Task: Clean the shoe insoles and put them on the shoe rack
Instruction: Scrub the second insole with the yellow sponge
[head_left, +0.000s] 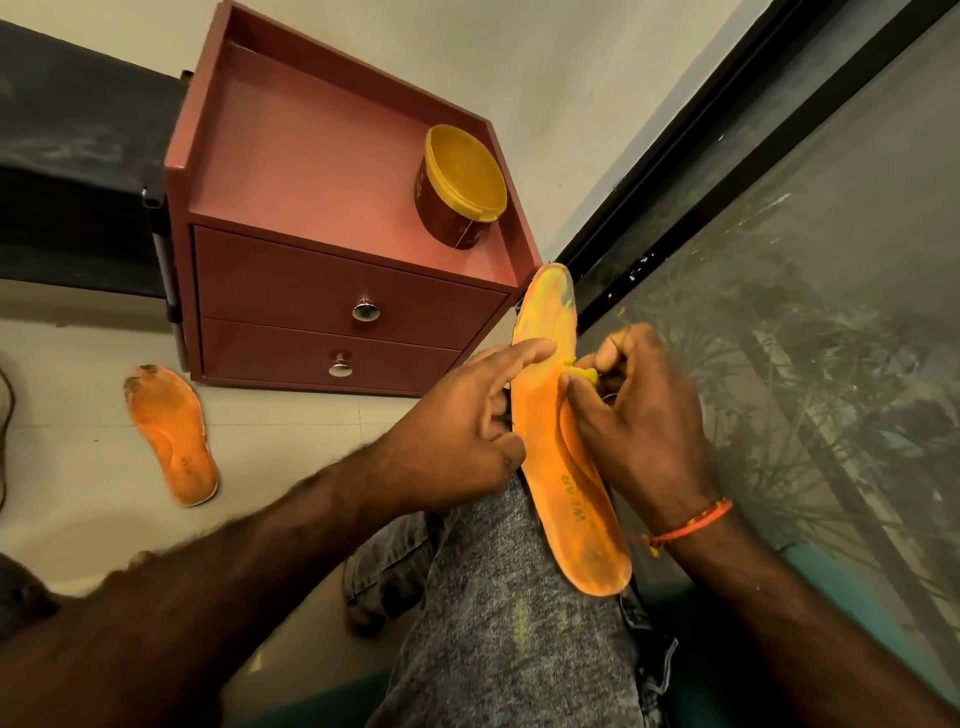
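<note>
An orange insole (550, 441) printed "WEAR" lies lengthwise on my grey-trousered knee, toe pointing away, with yellowish smears near the toe. My left hand (457, 431) holds its left edge, index finger stretched across the top. My right hand (639, 415) pinches a small yellow piece (584, 373) against the insole's right side. A second orange insole (171, 434), dirty at the toe, lies on the floor to the left.
A reddish-brown two-drawer cabinet (337, 291) stands ahead, with a yellow-lidded tub (462, 182) on its top. A dark-framed glass pane (805, 312) runs along the right. A dark bench-like surface (78, 156) sits at the far left.
</note>
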